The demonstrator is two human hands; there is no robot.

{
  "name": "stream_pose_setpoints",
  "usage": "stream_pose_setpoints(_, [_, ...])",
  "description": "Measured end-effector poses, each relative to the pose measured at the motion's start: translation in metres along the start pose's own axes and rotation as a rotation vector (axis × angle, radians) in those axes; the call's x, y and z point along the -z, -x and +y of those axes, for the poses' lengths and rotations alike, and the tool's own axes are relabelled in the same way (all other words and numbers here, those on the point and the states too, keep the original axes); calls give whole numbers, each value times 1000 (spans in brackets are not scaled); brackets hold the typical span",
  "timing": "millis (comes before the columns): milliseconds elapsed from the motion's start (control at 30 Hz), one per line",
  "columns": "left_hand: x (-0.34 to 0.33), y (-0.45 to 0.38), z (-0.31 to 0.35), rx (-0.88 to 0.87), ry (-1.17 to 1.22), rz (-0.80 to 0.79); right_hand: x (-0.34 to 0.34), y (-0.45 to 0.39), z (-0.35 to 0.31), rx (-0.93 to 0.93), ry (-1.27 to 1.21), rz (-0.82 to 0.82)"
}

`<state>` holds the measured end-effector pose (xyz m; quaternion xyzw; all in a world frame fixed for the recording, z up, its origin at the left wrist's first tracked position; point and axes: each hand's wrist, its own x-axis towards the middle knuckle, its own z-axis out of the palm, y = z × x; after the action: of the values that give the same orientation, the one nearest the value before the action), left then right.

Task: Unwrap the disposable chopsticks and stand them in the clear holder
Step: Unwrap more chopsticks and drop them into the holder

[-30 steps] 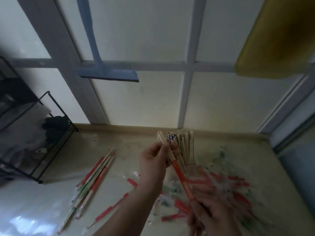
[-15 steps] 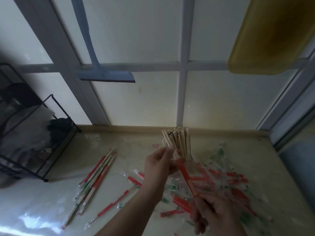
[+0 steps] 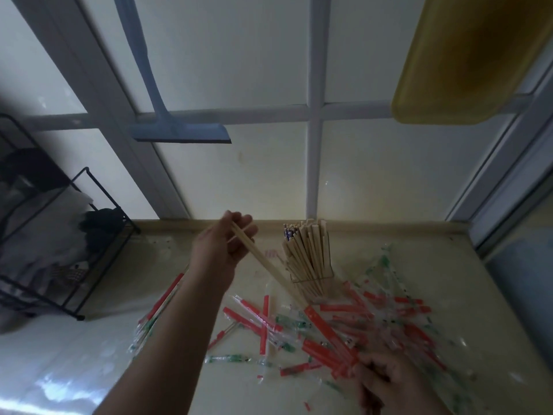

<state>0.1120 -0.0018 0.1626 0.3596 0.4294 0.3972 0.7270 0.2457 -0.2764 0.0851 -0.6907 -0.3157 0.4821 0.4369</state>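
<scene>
My left hand (image 3: pixel 223 245) grips the top end of a bare wooden pair of chopsticks (image 3: pixel 266 266), raised above the counter left of the clear holder (image 3: pixel 314 280). The pair slants down to the right, its lower end still inside a red and clear wrapper (image 3: pixel 327 333). My right hand (image 3: pixel 389 381) pinches the lower end of that wrapper near the bottom right. The holder stands at the back of the counter, packed with several unwrapped chopsticks (image 3: pixel 305 247).
Empty red and green wrappers (image 3: pixel 398 313) litter the counter around and right of the holder. A bundle of wrapped chopsticks (image 3: pixel 158 310) lies to the left. A black wire rack (image 3: pixel 74 235) stands at far left. A blue squeegee (image 3: pixel 179 133) and yellow tray (image 3: pixel 466 61) hang on the wall.
My left hand has pulled the chopsticks up and to the left, most of the way out of the wrapper. My right hand has drawn the wrapper down and right.
</scene>
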Motion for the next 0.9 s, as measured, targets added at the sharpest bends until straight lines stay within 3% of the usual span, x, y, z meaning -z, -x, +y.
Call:
stream_pose_setpoints(167, [30,-18,16,-39,110,155,24,-5,41,-184,215,7])
stream_pose_setpoints(367, [51,-19,15,-70,224,231,28,-21,60,-255,489,130])
stream_pose_setpoints(467, [41,-11,5,-35,252,231,26,-25,61,-60,956,233])
stream_pose_setpoints(533, [32,-4,-6,17,328,212,28,-26,52,162,1035,338])
stream_pose_setpoints(600, [22,6,-20,78,411,171,15,-23,36,334,768,459])
stream_pose_setpoints(700, [4,19,-39,150,496,143,-14,-30,2,223,-102,281])
stream_pose_setpoints(767, [-5,27,-49,188,525,133,-23,-39,-13,269,-335,233])
stream_pose_setpoints(900, [-9,32,-63,240,543,121,-34,-48,-27,302,-745,298])
